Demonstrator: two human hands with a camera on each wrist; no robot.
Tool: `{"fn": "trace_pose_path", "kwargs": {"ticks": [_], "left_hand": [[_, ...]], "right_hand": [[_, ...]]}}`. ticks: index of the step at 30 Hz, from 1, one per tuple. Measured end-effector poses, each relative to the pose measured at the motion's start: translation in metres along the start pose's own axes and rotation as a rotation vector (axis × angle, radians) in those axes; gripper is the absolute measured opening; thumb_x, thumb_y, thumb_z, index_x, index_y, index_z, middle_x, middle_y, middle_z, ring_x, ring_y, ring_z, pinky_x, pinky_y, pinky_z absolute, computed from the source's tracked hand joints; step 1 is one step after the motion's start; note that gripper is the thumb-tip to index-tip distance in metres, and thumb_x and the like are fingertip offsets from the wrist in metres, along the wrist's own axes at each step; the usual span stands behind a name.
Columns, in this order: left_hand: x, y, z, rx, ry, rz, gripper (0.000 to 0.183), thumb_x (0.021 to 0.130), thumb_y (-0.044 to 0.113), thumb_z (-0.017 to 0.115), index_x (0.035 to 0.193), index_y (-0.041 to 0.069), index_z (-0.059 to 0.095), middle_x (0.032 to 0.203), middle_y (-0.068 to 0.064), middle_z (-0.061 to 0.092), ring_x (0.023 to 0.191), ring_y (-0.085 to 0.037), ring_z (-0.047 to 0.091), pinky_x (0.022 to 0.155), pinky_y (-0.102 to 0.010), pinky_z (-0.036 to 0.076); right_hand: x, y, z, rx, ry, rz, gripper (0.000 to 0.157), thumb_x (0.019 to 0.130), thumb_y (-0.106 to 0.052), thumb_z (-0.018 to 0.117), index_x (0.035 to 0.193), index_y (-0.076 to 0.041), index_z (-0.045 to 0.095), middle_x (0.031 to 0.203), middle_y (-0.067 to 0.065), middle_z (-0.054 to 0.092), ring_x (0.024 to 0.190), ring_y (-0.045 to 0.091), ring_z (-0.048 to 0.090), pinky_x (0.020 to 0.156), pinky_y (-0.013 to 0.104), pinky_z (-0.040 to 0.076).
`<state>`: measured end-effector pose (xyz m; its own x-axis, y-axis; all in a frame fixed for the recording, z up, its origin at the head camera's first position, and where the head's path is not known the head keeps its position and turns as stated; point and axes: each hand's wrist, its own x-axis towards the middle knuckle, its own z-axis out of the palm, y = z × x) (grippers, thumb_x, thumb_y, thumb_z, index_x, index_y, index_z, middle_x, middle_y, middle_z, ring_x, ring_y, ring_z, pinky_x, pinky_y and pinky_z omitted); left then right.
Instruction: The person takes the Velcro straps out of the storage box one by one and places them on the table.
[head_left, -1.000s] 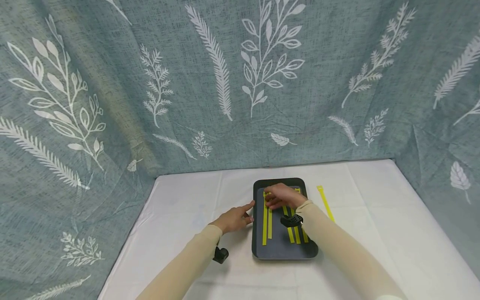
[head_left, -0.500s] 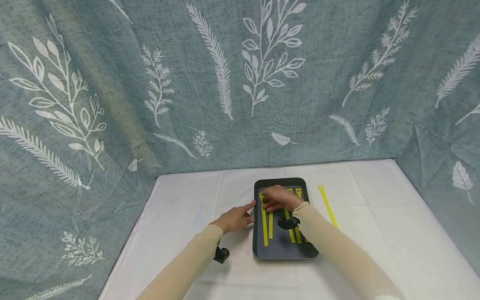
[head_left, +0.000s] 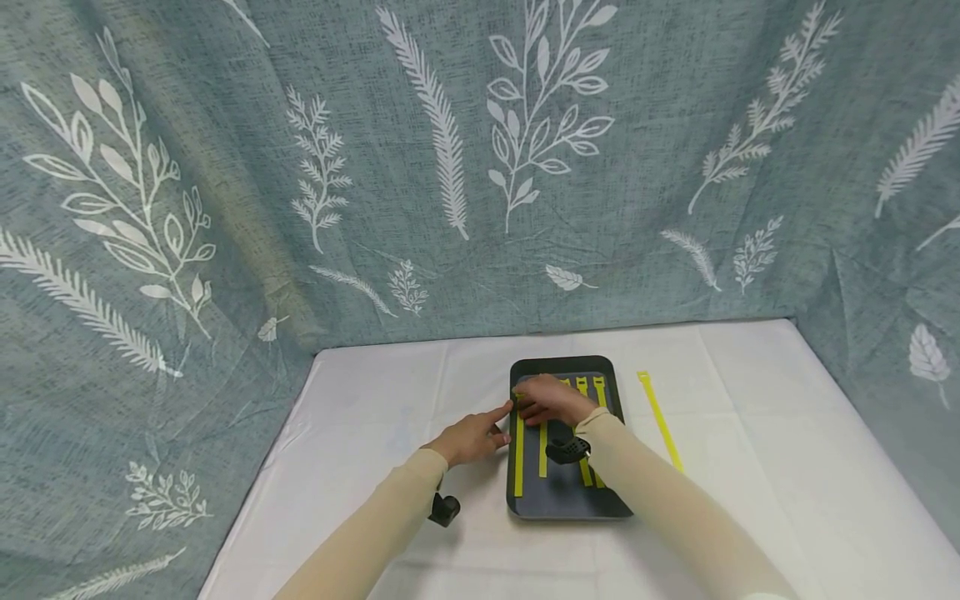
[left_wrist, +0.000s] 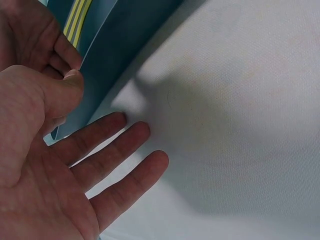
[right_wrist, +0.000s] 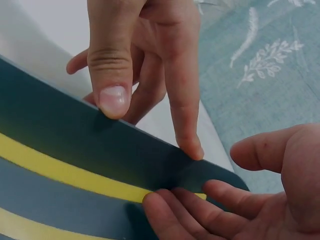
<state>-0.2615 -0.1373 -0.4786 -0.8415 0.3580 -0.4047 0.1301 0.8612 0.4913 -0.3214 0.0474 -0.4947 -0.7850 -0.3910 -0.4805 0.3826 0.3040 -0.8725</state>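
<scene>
Basically, it comes down to how the leftmost yellow strip (head_left: 518, 467) lines up with the left wall of the dark tray (head_left: 567, 364). The strip is on the tray floor with its long axis running near to far, pretty much parallel to that wall and just beside it. Can't tell whether the edge actually touches.

The right hand (head_left: 551, 400) is the nearer one: it reaches in from the right, with its fingertips (right_wrist: 157, 202) on the strip's far end, so the rest of the length trails off toward the near side. Its grip looks relaxed, fingers fairly straight and thumb off to the side, so more like pressing than pinching.

The left hand (head_left: 467, 437) sits left of the tray with its fingers spread, thumb and index resting on the left rim, so it's touching the tray and not the strip.

For reference, the next strip over (head_left: 543, 454) lies to the right with bare floor between, and a loose strip (head_left: 662, 421) lies on the worktop (head_left: 390, 392), right of the tray.
</scene>
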Motion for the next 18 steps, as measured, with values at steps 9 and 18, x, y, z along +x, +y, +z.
{"fn": "trace_pose_path", "kwargs": {"ticks": [9, 18], "left_hand": [[0.0002, 0.0014, -0.0021, 0.013, 0.012, -0.001, 0.065, 0.104, 0.028, 0.059, 0.161, 0.021, 0.030, 0.123, -0.012, 0.071, 0.103, -0.022, 0.067, 0.087, -0.043, 0.052], [-0.0004, 0.0029, -0.0013, 0.005, 0.012, 0.008, 0.064, 0.104, 0.027, 0.059, 0.161, 0.020, 0.032, 0.120, -0.012, 0.072, 0.100, -0.021, 0.067, 0.087, -0.043, 0.051]], "right_hand": [[-0.0033, -0.0030, 0.0011, 0.045, 0.044, -0.007, 0.043, 0.105, -0.021, 0.048, 0.138, 0.006, 0.054, 0.133, 0.027, 0.058, 0.107, 0.030, 0.069, 0.091, 0.039, 0.060], [-0.0084, 0.0024, 0.0008, 0.054, 0.079, -0.026, 0.057, 0.105, -0.021, 0.047, 0.152, 0.010, 0.035, 0.142, 0.033, 0.053, 0.121, 0.040, 0.065, 0.090, 0.041, 0.060]]}}
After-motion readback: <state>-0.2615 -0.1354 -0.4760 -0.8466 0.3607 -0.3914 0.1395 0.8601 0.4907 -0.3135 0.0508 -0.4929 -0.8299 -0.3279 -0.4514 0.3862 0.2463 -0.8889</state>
